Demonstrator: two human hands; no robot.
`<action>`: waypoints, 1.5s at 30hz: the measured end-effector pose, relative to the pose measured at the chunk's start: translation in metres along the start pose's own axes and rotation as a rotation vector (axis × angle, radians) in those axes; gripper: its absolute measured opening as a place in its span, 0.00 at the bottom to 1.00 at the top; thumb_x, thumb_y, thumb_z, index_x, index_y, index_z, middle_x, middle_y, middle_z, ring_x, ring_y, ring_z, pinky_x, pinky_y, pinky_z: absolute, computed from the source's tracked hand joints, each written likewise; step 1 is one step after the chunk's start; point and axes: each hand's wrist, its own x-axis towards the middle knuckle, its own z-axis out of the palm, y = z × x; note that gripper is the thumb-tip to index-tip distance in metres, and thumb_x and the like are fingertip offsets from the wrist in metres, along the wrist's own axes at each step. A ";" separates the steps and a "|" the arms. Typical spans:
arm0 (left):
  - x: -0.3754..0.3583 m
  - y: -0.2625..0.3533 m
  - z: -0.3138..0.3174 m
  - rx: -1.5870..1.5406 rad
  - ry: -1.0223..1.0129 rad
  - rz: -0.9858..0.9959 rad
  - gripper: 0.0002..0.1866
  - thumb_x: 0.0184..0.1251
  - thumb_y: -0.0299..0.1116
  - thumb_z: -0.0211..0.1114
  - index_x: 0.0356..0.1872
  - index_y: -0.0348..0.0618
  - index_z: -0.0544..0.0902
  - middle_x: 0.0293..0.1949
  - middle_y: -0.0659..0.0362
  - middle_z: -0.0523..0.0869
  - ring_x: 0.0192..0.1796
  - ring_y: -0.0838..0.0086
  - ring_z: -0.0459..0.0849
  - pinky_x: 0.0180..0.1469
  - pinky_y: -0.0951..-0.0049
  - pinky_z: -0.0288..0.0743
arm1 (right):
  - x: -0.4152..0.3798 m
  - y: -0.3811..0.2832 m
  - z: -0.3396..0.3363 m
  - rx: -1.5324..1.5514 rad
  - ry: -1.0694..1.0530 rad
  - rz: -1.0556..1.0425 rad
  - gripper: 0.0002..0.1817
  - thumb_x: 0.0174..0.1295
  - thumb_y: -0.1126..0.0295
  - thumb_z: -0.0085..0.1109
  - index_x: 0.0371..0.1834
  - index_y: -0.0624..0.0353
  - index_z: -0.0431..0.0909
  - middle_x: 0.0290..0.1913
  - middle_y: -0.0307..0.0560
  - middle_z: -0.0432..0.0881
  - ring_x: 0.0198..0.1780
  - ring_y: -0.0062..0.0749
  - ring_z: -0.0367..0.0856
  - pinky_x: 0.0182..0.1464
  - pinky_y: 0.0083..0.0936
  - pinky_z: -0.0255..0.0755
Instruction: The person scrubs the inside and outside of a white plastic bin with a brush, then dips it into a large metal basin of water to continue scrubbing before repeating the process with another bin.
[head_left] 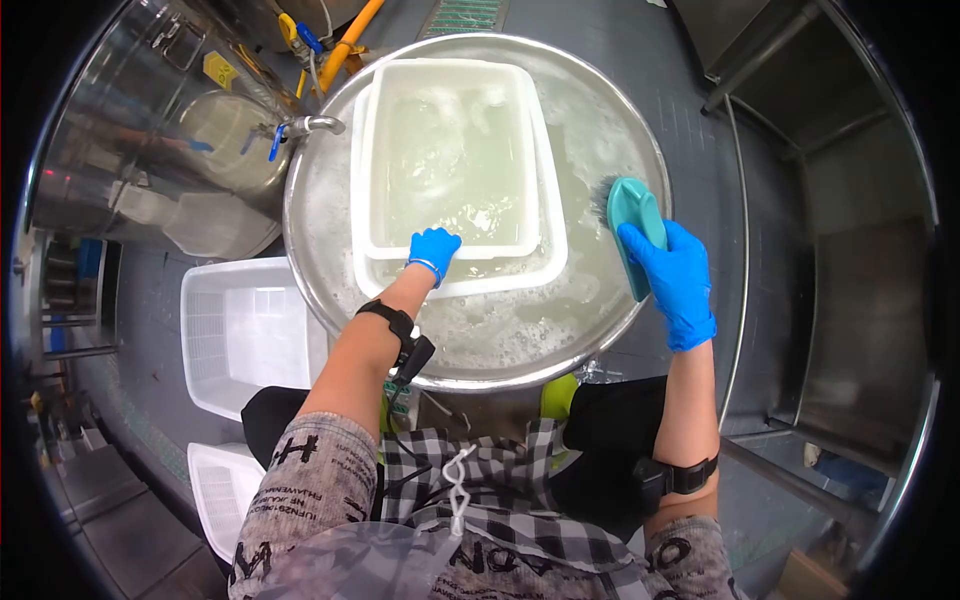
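My left hand [434,250], in a blue glove, is closed on the near rim of a white plastic tub [530,150]. Soapy water covers the tub's bottom, and a second white tub [553,245] shows its rim beneath and around it. Both sit in a large round metal basin [655,160] of foamy water. Over the basin's right edge, my right hand [675,280], also gloved in blue, grips a teal scrub brush [632,205]. Its dark bristles face left, toward the water, and are clear of the tubs.
A metal tap [318,125] with a blue lever reaches over the basin's left rim. White plastic baskets [250,330] stand on the floor at left. A shiny steel vessel [150,110] is at upper left, and metal shelving [850,200] lines the right side.
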 end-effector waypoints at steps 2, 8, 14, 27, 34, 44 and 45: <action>-0.001 -0.005 0.010 -0.033 0.010 0.022 0.10 0.49 0.27 0.54 0.35 0.52 0.75 0.34 0.56 0.77 0.40 0.62 0.77 0.38 0.62 0.71 | 0.000 -0.001 -0.001 0.002 -0.001 0.012 0.18 0.45 0.59 0.63 0.28 0.65 0.77 0.19 0.42 0.75 0.21 0.19 0.69 0.25 0.20 0.65; -0.013 -0.009 0.008 -0.194 0.030 0.110 0.06 0.47 0.32 0.58 0.29 0.50 0.77 0.30 0.54 0.77 0.37 0.60 0.77 0.38 0.64 0.72 | 0.000 -0.001 -0.001 0.030 0.000 -0.015 0.17 0.46 0.59 0.64 0.29 0.65 0.77 0.19 0.42 0.75 0.21 0.19 0.69 0.25 0.20 0.65; -0.030 0.015 0.001 -0.567 0.132 0.080 0.11 0.48 0.39 0.63 0.33 0.50 0.79 0.32 0.55 0.78 0.37 0.60 0.77 0.39 0.65 0.71 | -0.001 -0.003 -0.001 0.026 -0.008 -0.009 0.18 0.45 0.58 0.63 0.29 0.65 0.77 0.19 0.42 0.75 0.21 0.18 0.69 0.25 0.20 0.66; -0.016 -0.001 -0.097 -0.555 0.448 -0.039 0.16 0.45 0.47 0.65 0.27 0.43 0.80 0.26 0.51 0.80 0.30 0.59 0.78 0.33 0.67 0.71 | 0.003 -0.002 -0.005 0.070 0.005 -0.046 0.20 0.45 0.56 0.62 0.30 0.64 0.77 0.20 0.44 0.76 0.21 0.22 0.71 0.26 0.22 0.66; 0.028 -0.064 -0.182 -0.811 0.459 -0.243 0.19 0.49 0.47 0.62 0.28 0.38 0.80 0.21 0.52 0.79 0.24 0.69 0.78 0.30 0.72 0.71 | 0.004 0.000 -0.013 0.103 0.048 -0.062 0.21 0.45 0.54 0.62 0.28 0.64 0.77 0.21 0.46 0.76 0.21 0.25 0.72 0.26 0.24 0.66; 0.001 -0.097 -0.173 -1.646 0.532 -0.465 0.14 0.57 0.41 0.57 0.33 0.39 0.75 0.22 0.59 0.76 0.21 0.73 0.75 0.24 0.74 0.71 | 0.002 -0.001 -0.019 0.072 0.049 -0.065 0.20 0.46 0.54 0.61 0.27 0.64 0.77 0.20 0.46 0.76 0.21 0.27 0.72 0.26 0.24 0.66; -0.004 -0.100 -0.160 -1.646 0.529 -0.466 0.14 0.57 0.41 0.57 0.33 0.39 0.75 0.22 0.59 0.76 0.21 0.73 0.75 0.24 0.74 0.71 | 0.002 0.000 -0.018 0.072 0.049 -0.063 0.20 0.46 0.54 0.61 0.27 0.64 0.77 0.20 0.46 0.76 0.21 0.27 0.72 0.26 0.24 0.66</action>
